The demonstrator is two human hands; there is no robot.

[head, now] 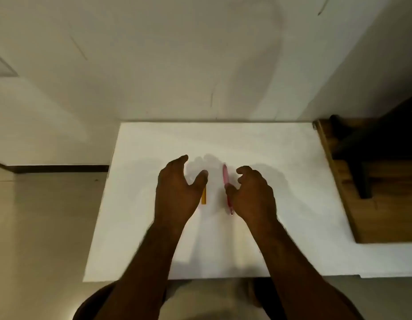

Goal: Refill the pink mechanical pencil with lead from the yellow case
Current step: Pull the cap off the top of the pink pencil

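Both hands hover loose over the white tabletop (281, 158): left hand (177, 192) above the yellow case (204, 197), right hand (253, 195) beside the pink pencil (225, 176), neither grip grasping anything.

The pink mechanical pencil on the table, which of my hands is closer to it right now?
Right. Your right hand is beside the pink mechanical pencil, thumb overlapping its near half. Your left hand is farther left, over the yellow lead case.

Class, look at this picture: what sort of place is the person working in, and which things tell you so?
Probably a plain indoor room, perhaps at home: a white table pushed against a bare pale wall, a tiled floor, and wooden furniture alongside.
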